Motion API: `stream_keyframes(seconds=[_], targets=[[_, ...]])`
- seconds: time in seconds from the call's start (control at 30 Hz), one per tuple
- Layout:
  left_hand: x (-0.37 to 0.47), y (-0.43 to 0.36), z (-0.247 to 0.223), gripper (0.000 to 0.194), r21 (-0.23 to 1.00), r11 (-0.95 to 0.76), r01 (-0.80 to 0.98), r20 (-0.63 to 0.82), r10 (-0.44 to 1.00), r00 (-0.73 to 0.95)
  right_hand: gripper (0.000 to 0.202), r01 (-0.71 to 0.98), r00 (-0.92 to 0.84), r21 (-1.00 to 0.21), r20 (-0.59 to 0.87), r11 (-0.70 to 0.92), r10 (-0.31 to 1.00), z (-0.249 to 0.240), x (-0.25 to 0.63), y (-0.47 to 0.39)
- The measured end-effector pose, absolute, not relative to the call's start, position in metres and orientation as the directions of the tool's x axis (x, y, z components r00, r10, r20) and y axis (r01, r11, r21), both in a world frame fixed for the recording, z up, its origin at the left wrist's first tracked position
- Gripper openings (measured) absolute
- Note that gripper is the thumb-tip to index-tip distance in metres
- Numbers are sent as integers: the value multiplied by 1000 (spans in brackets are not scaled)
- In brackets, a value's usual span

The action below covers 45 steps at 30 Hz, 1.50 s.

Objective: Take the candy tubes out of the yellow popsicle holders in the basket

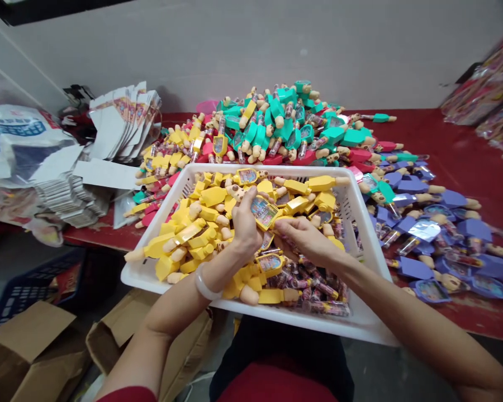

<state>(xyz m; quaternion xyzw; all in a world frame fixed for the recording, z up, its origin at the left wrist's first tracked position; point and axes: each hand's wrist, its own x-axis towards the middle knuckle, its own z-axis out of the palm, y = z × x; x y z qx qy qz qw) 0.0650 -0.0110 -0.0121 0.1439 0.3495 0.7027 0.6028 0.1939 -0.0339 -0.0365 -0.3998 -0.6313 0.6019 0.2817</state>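
Observation:
My left hand point(247, 220) is closed round a yellow toy point(264, 213) with a picture on its face, held over a white basket point(151, 273). The fingers of my right hand point(304, 237) pinch the toy's lower right end; whatever else they hold is hidden. Many yellow toys point(201, 237) with beige ends fill the left and back of the basket. Small clear tubes with purple and pink contents point(314, 287) lie at its front right.
Behind the basket rises a heap of green toys point(285, 128) with red and yellow ones. Purple toys point(452, 251) spread over the red table point(452, 151) at right. Folded white cards point(109, 125) stand at left. Cardboard boxes point(29, 346) sit on the floor.

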Motion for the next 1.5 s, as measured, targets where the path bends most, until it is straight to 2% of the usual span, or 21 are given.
stream_keyframes(seconds=[0.1, 0.17, 0.2, 0.27, 0.33, 0.37, 0.4, 0.47, 0.53, 0.6, 0.7, 0.8, 0.9, 1.0, 1.1, 1.2, 1.27, 1.3, 1.37, 1.4, 1.5], targets=[[62, -6, -13, 30, 684, -73, -725, -227, 924, -308, 43, 395, -261, -881, 163, 259, 952, -41, 188, -36], [62, -8, -13, 29, 689, -84, -720, -192, 937, -293, 44, 398, -237, -873, 200, 283, 951, -43, 187, -40], [62, -9, -12, 29, 686, -78, -723, -166, 951, -260, 44, 323, -299, -919, 127, 225, 946, -43, 187, -42], [61, -13, -10, 27, 673, -52, -738, -115, 978, -174, 49, 119, -513, -992, -92, -35, 854, -43, 188, -44], [61, -15, -8, 26, 663, -22, -749, -100, 988, -117, 55, 5, -696, -950, -228, -313, 681, -41, 191, -42], [60, -15, -8, 27, 661, -9, -750, -111, 988, -110, 58, -5, -732, -929, -249, -371, 634, -40, 192, -41], [60, -14, -7, 27, 661, -3, -750, -132, 984, -120, 58, 5, -726, -937, -244, -350, 643, -39, 194, -39], [60, -11, -8, 28, 663, -20, -749, -175, 968, -181, 53, 88, -588, -990, -142, -112, 797, -37, 196, -36], [61, -9, -10, 30, 664, -32, -747, -209, 951, -227, 47, 258, -369, -949, 76, 180, 926, -36, 196, -36], [62, -9, -12, 32, 666, -13, -745, -220, 952, -213, 42, 337, -283, -897, 193, 285, 940, -35, 195, -39], [63, -11, -15, 34, 682, 22, -731, -203, 966, -161, 42, 125, -447, -990, -1, 61, 895, -37, 194, -42], [60, -8, -16, 36, 722, 34, -691, -192, 969, -153, 48, -41, -636, -966, -171, -253, 753, -36, 199, -34], [49, 0, -15, 33, 803, 67, -592, -178, 975, -132, 46, 34, -677, -974, -188, -225, 712, -31, 220, -15], [30, 7, -9, 25, 915, 123, -383, -147, 989, -33, 42, 261, -535, -963, -202, -67, 820, -29, 251, 4], [7, 13, 0, 29, 966, 210, -149, -208, 978, 25, 35, 545, -487, -838, -306, 12, 818, -38, 273, 12], [-18, 27, 8, 24, 983, 96, -158, -123, 978, -166, 23, 741, -618, -659, -594, 128, 515, -55, 267, 1], [-31, 38, 9, 25, 967, -43, -250, -24, 966, -259, 18, 830, -555, -477, -763, 290, 332, -68, 249, -14], [-35, 42, 9, 29, 960, -79, -269, 5, 965, -264, 14, 848, -505, -398, -807, 349, 307, -75, 238, -23], [-31, 43, 5, 40, 980, -58, -191, 23, 983, -181, 5, 849, -441, -271, -835, 453, 329, -88, 216, -38], [-24, 40, 1, 44, 996, -32, -86, 23, 995, -100, 10, 842, -441, -242, -823, 482, 358, -94, 208, -44], [11, 16, -14, 43, 907, -95, 411, -46, 946, 320, 21, 822, -449, -181, -791, 541, 417, -102, 197, -48]])
